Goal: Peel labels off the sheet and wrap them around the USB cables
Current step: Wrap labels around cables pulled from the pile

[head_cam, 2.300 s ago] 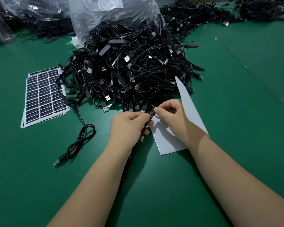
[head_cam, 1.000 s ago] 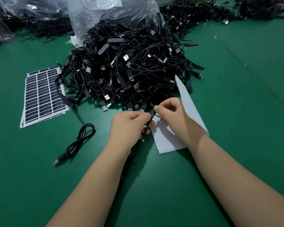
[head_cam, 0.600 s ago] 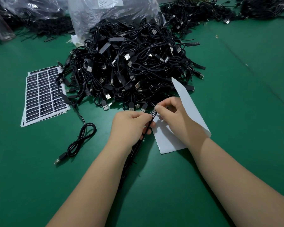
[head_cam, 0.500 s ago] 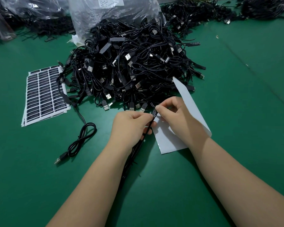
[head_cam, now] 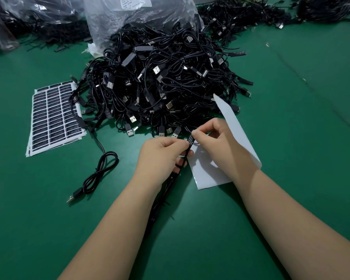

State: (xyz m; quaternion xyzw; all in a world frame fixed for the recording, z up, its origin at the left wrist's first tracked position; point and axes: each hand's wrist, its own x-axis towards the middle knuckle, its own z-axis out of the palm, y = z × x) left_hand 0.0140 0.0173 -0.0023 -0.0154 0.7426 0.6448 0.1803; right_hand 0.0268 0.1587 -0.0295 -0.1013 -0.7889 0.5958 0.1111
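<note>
My left hand [head_cam: 162, 156] grips a black USB cable [head_cam: 170, 184] that runs back under my left forearm. My right hand [head_cam: 216, 142] pinches a small black label [head_cam: 190, 140] with white print against that cable, just above my left fingers. Under my right hand lies a white backing sheet [head_cam: 208, 172] with its far corner curled up. A big heap of black USB cables [head_cam: 162, 85] fills the table beyond my hands. A stack of sheets of black labels [head_cam: 54, 116] lies flat at the left.
One coiled USB cable [head_cam: 97, 174] lies alone on the green table [head_cam: 301, 138] to the left of my hands. A clear plastic bag [head_cam: 137, 19] stands behind the heap. More cable piles [head_cam: 251, 15] line the far edge.
Both hands stay in place on the cable. My right fingers have shifted slightly on the label, and the curled corner of the white sheet wobbled a little.
</note>
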